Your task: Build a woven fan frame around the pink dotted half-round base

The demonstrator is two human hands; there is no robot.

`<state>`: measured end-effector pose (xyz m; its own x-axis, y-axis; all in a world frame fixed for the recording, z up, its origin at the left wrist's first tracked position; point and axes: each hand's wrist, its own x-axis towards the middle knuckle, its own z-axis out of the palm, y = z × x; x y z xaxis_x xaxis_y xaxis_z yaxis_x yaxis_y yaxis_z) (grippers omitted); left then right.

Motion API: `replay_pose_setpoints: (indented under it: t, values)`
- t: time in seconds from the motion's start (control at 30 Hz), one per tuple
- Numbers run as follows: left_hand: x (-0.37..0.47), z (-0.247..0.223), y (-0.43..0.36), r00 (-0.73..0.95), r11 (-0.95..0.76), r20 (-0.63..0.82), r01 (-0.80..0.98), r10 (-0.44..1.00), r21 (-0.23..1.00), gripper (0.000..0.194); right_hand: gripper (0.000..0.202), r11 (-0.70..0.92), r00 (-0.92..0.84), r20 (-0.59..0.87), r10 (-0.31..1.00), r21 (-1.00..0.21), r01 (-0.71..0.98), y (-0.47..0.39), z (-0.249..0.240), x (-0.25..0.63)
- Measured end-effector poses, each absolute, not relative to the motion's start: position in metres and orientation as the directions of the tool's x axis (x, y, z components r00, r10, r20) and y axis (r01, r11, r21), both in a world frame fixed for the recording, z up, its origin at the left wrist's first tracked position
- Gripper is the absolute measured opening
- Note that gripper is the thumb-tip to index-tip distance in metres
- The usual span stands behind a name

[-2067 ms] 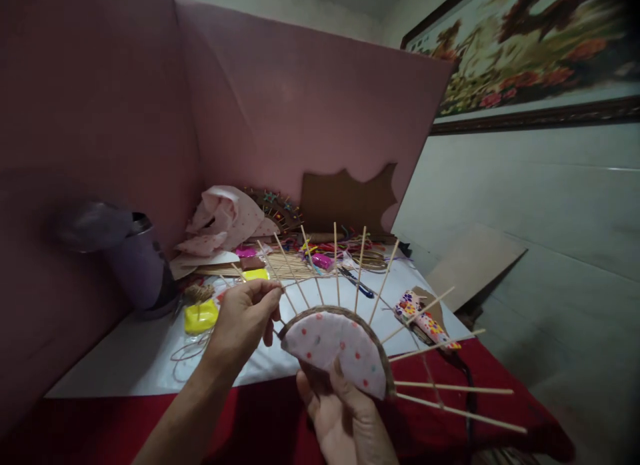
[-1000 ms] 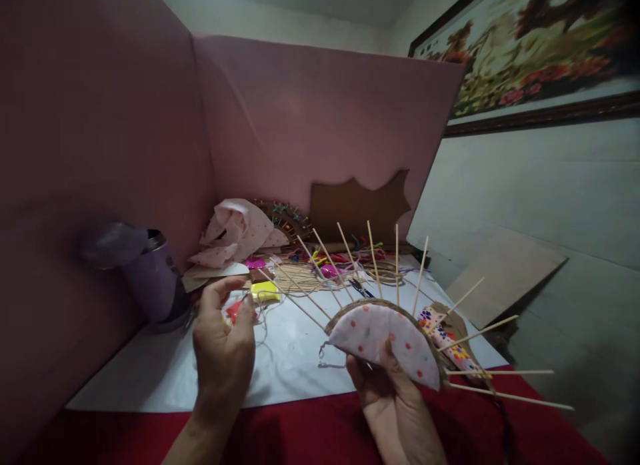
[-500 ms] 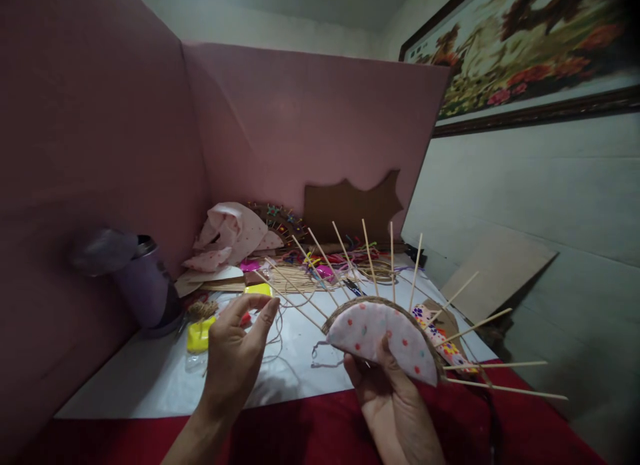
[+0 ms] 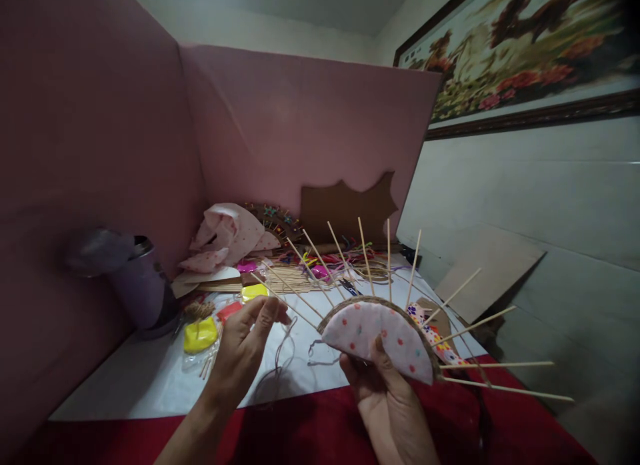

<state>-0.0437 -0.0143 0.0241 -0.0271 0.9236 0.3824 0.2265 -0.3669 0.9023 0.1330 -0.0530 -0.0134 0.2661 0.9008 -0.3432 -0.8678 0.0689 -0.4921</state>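
A half-round piece [image 4: 377, 337] covered in white dotted cloth has a brown twine edge and several thin wooden sticks [image 4: 365, 255] fanning out from it. My right hand [image 4: 393, 405] grips its lower straight edge, thumb on the front and fingers behind. To the left, my left hand [image 4: 245, 351] is raised with thumb and fingertips pinched together near the tips of the leftmost sticks. A thin greyish cord [image 4: 286, 345] hangs close below those fingertips and seems to run from them. Another bit of cord [image 4: 320, 363] sticks out at the left of the half-round piece.
Yellow packets [image 4: 200, 335], a red packet [image 4: 229, 311] and a purple tumbler [image 4: 147, 285] stand left. Behind lie dotted cloth [image 4: 227, 235], a bundle of sticks [image 4: 287, 278], coloured cords and brown cardboard [image 4: 345, 211]. Flowered pieces [image 4: 443, 338] lie at right.
My left hand's fingers have closed together more and turned slightly. The view has shifted a little, and the half-round piece stays in my right hand.
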Motion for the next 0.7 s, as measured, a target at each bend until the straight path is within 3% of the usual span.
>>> replay_pose_setpoints:
  t: [0.13,0.27,0.43,0.53,0.7]
  values:
    - [-0.0445,0.0222,-0.0135,0.077,-0.297,0.289,0.153,0.954,0.942,0.042,0.045,0.066,0.268,-0.346,0.899,-0.498,-0.865,-0.0537,-0.0111,0.1331]
    - [-0.0408,0.0208,-0.0153,0.126,-0.239,0.217,0.195,0.968,0.951,0.032,0.047,0.063,0.266,-0.345,0.9,-0.501,-0.863,-0.054,-0.0103,0.1337]
    - [-0.0371,0.0211,-0.0159,0.103,-0.352,0.339,0.391,0.935,0.85,0.017,0.045,0.061,0.263,-0.335,0.905,-0.508,-0.859,-0.0556,-0.0116,0.1361]
    - [-0.0385,0.0183,-0.0143,0.118,-0.397,0.38,0.335,0.918,0.855,0.013,0.042,0.064,0.258,-0.325,0.91,-0.505,-0.861,-0.0566,-0.0107,0.1373]
    - [-0.0392,0.0172,-0.0147,0.209,-0.289,0.254,0.158,0.944,0.944,0.016,0.038,0.06,0.248,-0.318,0.915,-0.502,-0.863,-0.057,-0.0083,0.1373]
